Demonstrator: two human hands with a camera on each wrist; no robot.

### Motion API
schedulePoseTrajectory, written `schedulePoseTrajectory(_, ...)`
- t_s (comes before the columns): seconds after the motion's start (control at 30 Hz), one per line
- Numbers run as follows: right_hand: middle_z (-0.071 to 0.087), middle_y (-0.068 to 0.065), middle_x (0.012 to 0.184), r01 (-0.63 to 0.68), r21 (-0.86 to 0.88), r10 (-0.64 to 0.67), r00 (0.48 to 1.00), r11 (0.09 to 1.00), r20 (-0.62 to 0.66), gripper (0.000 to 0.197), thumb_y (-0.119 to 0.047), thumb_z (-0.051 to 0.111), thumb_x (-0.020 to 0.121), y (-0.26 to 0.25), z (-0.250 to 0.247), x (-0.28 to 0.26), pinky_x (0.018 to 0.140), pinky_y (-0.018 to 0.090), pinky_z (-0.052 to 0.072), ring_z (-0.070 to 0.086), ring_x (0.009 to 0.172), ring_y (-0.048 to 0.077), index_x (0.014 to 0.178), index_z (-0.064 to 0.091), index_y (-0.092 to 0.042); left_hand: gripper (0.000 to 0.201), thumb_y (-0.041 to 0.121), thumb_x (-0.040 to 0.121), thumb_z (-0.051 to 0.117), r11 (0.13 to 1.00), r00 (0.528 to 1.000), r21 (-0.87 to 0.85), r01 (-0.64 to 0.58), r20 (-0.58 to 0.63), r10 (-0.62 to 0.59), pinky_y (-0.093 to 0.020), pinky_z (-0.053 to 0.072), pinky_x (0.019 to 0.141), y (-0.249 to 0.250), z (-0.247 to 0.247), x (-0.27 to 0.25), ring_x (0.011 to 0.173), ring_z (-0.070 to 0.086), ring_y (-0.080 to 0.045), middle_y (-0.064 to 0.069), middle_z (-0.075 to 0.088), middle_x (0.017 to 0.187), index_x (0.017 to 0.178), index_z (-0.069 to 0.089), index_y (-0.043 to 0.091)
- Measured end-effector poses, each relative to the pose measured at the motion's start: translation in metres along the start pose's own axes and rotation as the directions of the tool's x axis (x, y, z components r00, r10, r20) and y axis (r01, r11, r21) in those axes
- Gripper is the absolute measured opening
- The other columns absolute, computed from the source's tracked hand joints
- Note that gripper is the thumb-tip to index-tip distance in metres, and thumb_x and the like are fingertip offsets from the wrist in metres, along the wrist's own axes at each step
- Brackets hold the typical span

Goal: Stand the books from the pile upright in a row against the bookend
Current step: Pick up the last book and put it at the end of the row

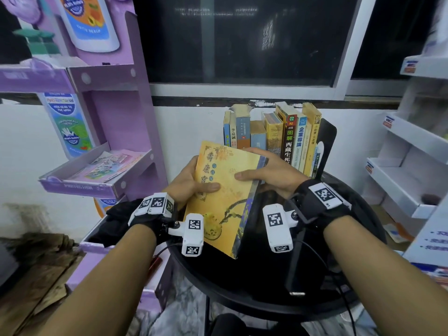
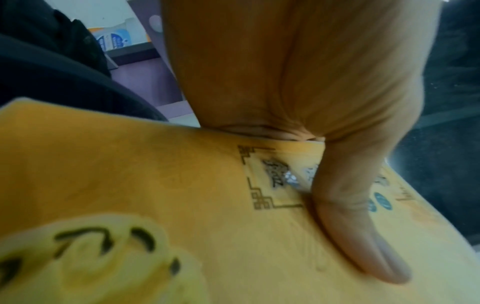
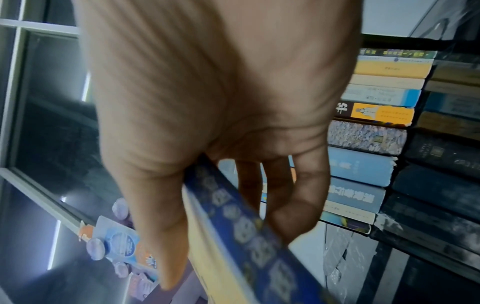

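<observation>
A yellow book [image 1: 225, 190] with black Chinese characters and a blue spine is held tilted above the round black table [image 1: 278, 287], in front of the row. My left hand [image 1: 191, 180] grips its left edge, thumb on the cover [image 2: 182, 185]. My right hand [image 1: 264, 170] grips the spine side [image 3: 249, 232], thumb on the cover and fingers behind. Several books [image 1: 274, 137] stand upright in a row at the table's back, the rightmost against a black bookend [image 1: 327, 141]. The same row [image 3: 369, 133] shows past my right hand's fingers [image 3: 291, 197] in the right wrist view.
A purple cardboard display stand [image 1: 114, 117] with leaflets in a tray [image 1: 97, 173] stands close at the left. White shelving [image 1: 409, 170] is at the right. A dark window [image 1: 242, 40] and white wall lie behind the books. Cables hang from the wrist mounts.
</observation>
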State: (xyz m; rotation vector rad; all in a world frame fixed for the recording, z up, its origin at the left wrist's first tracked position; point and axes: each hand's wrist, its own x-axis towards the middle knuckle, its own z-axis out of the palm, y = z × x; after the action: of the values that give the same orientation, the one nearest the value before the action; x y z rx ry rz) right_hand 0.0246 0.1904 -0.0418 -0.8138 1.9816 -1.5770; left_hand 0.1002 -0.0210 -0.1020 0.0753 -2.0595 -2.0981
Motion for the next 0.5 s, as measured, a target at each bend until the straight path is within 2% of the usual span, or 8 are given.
schedulePoseTrajectory(0.13,0.072,0.003,0.109,0.005,-0.064,0.0,0.998,0.998,0.066,0.051,-0.012,0.076,0.08,-0.013,0.007,-0.01,0.067,0.043,0.061,0.071,0.093,0.026,0.121,0.057,-0.033,0.103,0.021,0.037,0.097,1.0,0.997,0.029,0.008,0.082,-0.01,-0.046,0.057,0.077,0.015,-0.008,-0.001,0.103,0.067,-0.033,-0.009,0.069,0.113,0.126,0.044,0.021)
schedulePoseTrajectory(0.2,0.069,0.001,0.114,0.001,-0.081,0.007,0.996,0.997,0.09,0.059,-0.012,0.076,0.08,-0.018,0.011,-0.015,0.063,0.045,0.061,0.072,0.092,0.026,0.129,0.052,-0.034,0.103,0.022,0.037,0.097,0.997,0.995,0.082,0.01,0.099,-0.019,-0.045,0.058,0.077,0.022,-0.012,0.0,0.102,0.067,-0.032,-0.008,0.069,0.112,0.124,0.044,0.022)
schedulePoseTrajectory(0.3,0.064,-0.006,0.115,0.022,-0.123,-0.009,0.995,0.992,0.103,0.07,-0.01,0.075,0.081,-0.024,0.015,-0.019,0.062,0.05,0.06,0.072,0.09,0.025,0.138,0.044,-0.036,0.091,0.006,0.052,0.089,0.981,0.993,0.195,-0.001,0.113,-0.022,-0.043,0.059,0.078,0.031,-0.013,0.004,0.101,0.068,-0.028,-0.012,0.066,0.115,0.127,0.04,0.02)
schedulePoseTrajectory(0.37,0.063,-0.006,0.116,0.036,-0.157,-0.021,0.996,0.987,0.091,0.069,-0.012,0.075,0.081,-0.028,0.015,-0.021,0.062,0.051,0.06,0.072,0.089,0.025,0.138,0.044,-0.036,0.083,-0.008,0.064,0.08,0.972,0.993,0.234,-0.005,0.119,-0.024,-0.039,0.059,0.075,0.036,-0.01,0.007,0.097,0.069,-0.022,-0.01,0.065,0.115,0.131,0.037,0.019)
schedulePoseTrajectory(0.43,0.064,-0.003,0.117,0.034,-0.166,-0.021,0.996,0.986,0.082,0.065,-0.018,0.075,0.081,-0.032,0.014,-0.023,0.064,0.054,0.059,0.072,0.09,0.025,0.137,0.046,-0.035,0.082,-0.006,0.067,0.076,0.968,0.992,0.252,-0.007,0.123,-0.025,-0.04,0.059,0.076,0.038,-0.007,0.009,0.098,0.069,-0.022,-0.009,0.064,0.116,0.134,0.035,0.018)
schedulePoseTrajectory(0.5,0.064,-0.001,0.118,0.025,-0.161,-0.01,0.996,0.987,0.09,0.06,-0.023,0.075,0.082,-0.036,0.009,-0.027,0.065,0.055,0.059,0.072,0.091,0.026,0.135,0.048,-0.035,0.086,0.0,0.065,0.079,0.964,0.99,0.265,-0.013,0.141,-0.025,-0.044,0.058,0.079,0.04,-0.003,0.013,0.101,0.069,-0.025,-0.009,0.064,0.118,0.136,0.033,0.018)
